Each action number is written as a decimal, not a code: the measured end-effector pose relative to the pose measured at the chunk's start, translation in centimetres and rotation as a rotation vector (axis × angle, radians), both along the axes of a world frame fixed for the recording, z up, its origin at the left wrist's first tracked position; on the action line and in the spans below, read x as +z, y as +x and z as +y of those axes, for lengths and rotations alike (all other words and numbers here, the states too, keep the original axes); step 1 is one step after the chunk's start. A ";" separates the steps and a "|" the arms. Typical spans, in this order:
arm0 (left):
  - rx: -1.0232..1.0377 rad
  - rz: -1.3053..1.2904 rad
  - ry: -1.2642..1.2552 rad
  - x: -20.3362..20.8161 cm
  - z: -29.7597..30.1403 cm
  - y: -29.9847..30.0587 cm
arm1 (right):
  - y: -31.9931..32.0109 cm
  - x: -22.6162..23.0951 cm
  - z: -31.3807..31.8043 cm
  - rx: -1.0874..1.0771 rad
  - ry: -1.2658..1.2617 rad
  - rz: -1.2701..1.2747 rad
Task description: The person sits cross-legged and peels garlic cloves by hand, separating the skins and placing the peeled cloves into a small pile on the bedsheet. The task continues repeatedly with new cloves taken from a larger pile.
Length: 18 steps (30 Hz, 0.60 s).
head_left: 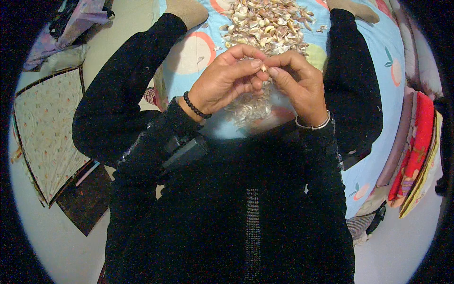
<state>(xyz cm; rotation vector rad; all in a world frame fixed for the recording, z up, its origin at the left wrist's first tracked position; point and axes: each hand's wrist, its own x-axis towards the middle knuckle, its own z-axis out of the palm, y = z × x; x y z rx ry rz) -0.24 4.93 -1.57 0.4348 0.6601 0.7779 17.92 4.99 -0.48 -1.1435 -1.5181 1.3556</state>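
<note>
Your two hands pinch one small pale garlic clove above the light-blue, fruit-patterned cloth.

Your left hand, a black bead bracelet on its wrist, is curled narrow, with thumb and forefinger closed on the clove; your right hand, wearing a silver bangle, meets it fingertip to fingertip and grips the same clove. Beyond the clove on the cloth lies a heap of unpeeled garlic cloves; below the hands, nearer you on the cloth, sits a smaller pile of papery white skins. Right of the cloth is a stack of folded red and pink fabrics; well to its left, a cream floral mat with dark edging.
</note>
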 end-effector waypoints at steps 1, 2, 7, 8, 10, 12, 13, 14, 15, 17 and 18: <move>0.024 -0.013 -0.008 0.0 0.0 0.1 | -0.1 0.0 -0.1 -0.021 -0.040 0.029; 0.028 0.032 0.032 0.1 -0.1 0.2 | -0.2 0.0 -0.1 -0.030 -0.033 0.038; 0.062 0.126 0.137 0.1 -0.2 0.4 | -0.4 0.2 -0.2 -0.041 0.032 0.012; 0.067 0.121 0.142 0.1 -0.3 0.4 | -0.4 0.2 -0.3 -0.052 0.048 0.003; 0.077 0.129 0.144 0.1 -0.3 0.5 | -0.6 0.2 -0.4 -0.069 0.077 -0.016; 0.062 0.190 0.204 0.2 -0.4 0.6 | -0.6 0.2 -0.4 -0.075 0.059 -0.011; 0.055 0.224 0.240 0.2 -0.4 0.6 | -0.6 0.1 -0.5 -0.081 0.052 -0.005; 0.057 0.242 0.220 0.3 -0.4 0.7 | -0.6 0.1 -0.5 -0.080 0.045 -0.004; 0.062 0.255 0.211 0.3 -0.4 0.8 | -0.7 0.1 -0.5 -0.083 0.042 0.002; 0.072 0.280 0.185 0.4 -0.4 0.8 | -0.6 0.1 -0.5 -0.079 0.025 -0.006; 0.077 0.290 0.171 0.5 -0.4 0.8 | -0.6 0.2 -0.5 -0.073 0.011 -0.021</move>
